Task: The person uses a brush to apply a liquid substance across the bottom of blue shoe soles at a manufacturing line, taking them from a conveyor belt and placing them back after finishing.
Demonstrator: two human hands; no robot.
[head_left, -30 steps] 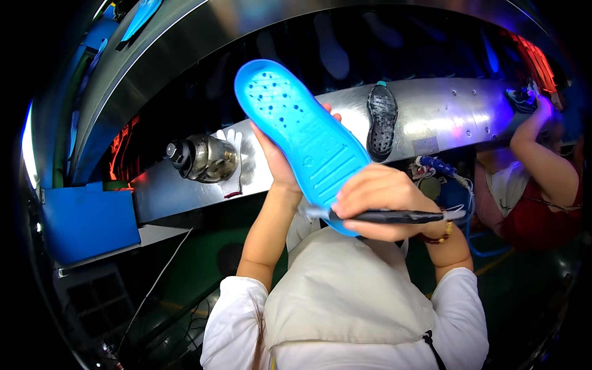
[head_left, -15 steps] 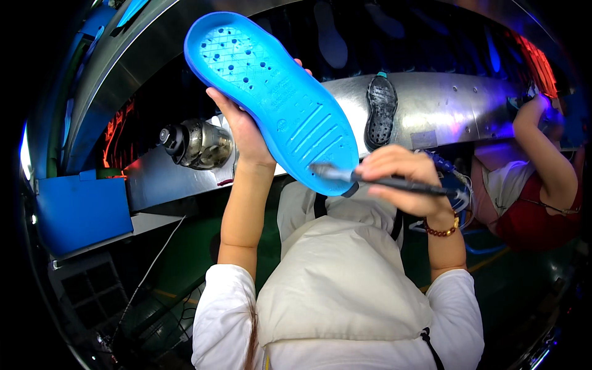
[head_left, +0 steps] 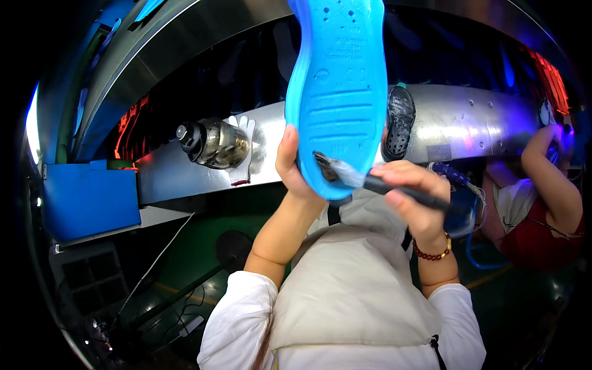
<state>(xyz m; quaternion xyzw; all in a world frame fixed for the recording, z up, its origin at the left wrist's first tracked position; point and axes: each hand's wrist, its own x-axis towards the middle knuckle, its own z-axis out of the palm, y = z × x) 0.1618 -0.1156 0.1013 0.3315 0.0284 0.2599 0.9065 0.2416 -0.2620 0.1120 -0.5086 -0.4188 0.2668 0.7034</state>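
A bright blue shoe sole [head_left: 342,92] stands up in front of me, its far end cut off by the top of the picture. My left hand [head_left: 297,165] grips its near left edge, thumb on the rim and the other fingers hidden behind. In my right hand [head_left: 414,191] is a brush [head_left: 401,190] with a dark handle, closed in the fingers. Its bristles [head_left: 333,169] touch or hover just over the sole's near end; I cannot tell which. Grooves and small raised marks cover the sole's face.
A metal ledge [head_left: 453,123] runs across, bearing a dark perforated sole [head_left: 399,122], a jar with a black cap [head_left: 219,145] and a white glove [head_left: 243,166]. A blue box [head_left: 92,200] stands at left. Another person's arm [head_left: 552,163] reaches the ledge at right.
The blue sole has swung more upright and shifted right. My left hand has slid down to its near end. The brush has stayed near that end, in my right hand.
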